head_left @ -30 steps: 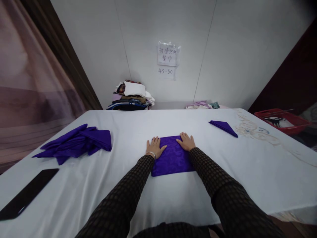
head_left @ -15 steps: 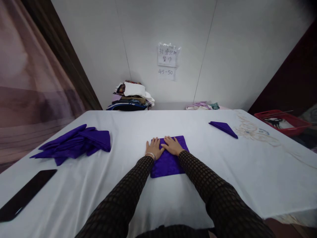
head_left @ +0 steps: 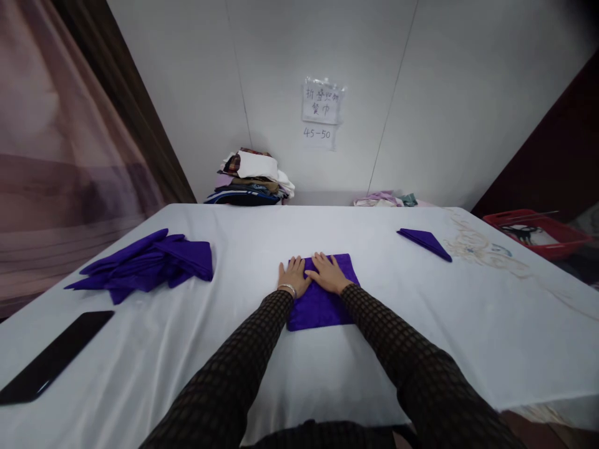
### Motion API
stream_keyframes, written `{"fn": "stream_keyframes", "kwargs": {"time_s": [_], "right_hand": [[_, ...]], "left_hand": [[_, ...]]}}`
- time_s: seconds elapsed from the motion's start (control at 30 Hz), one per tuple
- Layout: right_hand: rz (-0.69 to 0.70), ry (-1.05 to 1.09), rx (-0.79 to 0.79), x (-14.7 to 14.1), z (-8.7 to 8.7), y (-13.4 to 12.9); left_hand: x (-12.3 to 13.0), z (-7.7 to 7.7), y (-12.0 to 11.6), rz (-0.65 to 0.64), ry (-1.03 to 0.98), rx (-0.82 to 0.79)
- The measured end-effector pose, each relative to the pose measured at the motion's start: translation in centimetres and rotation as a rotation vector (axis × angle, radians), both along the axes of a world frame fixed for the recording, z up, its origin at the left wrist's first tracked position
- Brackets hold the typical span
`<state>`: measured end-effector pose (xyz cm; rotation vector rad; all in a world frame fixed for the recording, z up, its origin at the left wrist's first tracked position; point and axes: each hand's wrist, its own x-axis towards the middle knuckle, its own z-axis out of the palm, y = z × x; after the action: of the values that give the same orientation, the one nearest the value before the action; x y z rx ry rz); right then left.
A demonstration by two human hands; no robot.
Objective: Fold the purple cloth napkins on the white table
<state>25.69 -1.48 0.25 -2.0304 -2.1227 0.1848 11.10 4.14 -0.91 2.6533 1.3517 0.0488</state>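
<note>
A purple cloth napkin, folded to a rough square, lies flat on the white tablecloth in front of me. My left hand rests palm down on its upper left part, fingers stretched out, with a bracelet at the wrist. Flat on the upper middle of the same napkin lies my right hand, fingers spread and thumb towards the left hand. Both hands press on the cloth without gripping it. To the right sits a purple napkin folded into a triangle.
A loose heap of purple napkins lies on the left, behind a black phone-like slab. Folded clothes are stacked beyond the far edge, near more fabric. A red basket stands off the right side.
Both hands stay flat on the napkin in nearly the same place. The whole view has shifted slightly, so things appear a little further right.
</note>
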Motion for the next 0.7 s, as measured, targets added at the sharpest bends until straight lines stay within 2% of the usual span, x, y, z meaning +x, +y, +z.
{"fn": "stream_keyframes", "kwargs": {"time_s": [0.1, 0.23, 0.3, 0.5, 0.7], "right_hand": [[-0.025, 0.016, -0.059, 0.6, -0.5, -0.1], [-0.237, -0.012, -0.085, 3.3, -0.9, -0.7], [-0.285, -0.020, -0.084, 4.0, -1.0, -0.9], [-0.300, -0.019, -0.086, 3.8, -1.3, -0.8], [-0.305, -0.016, -0.087, 3.9, -1.4, -0.8]], "left_hand": [[-0.1, 0.0, 0.0, 0.001, 0.003, -0.002], [0.0, 0.0, 0.0, -0.001, -0.001, -0.001], [0.1, 0.0, 0.1, 0.001, -0.002, -0.007], [-1.0, 0.1, 1.0, 0.029, -0.004, -0.058], [-3.5, 0.6, 2.1, 0.192, 0.003, -0.076]]}}
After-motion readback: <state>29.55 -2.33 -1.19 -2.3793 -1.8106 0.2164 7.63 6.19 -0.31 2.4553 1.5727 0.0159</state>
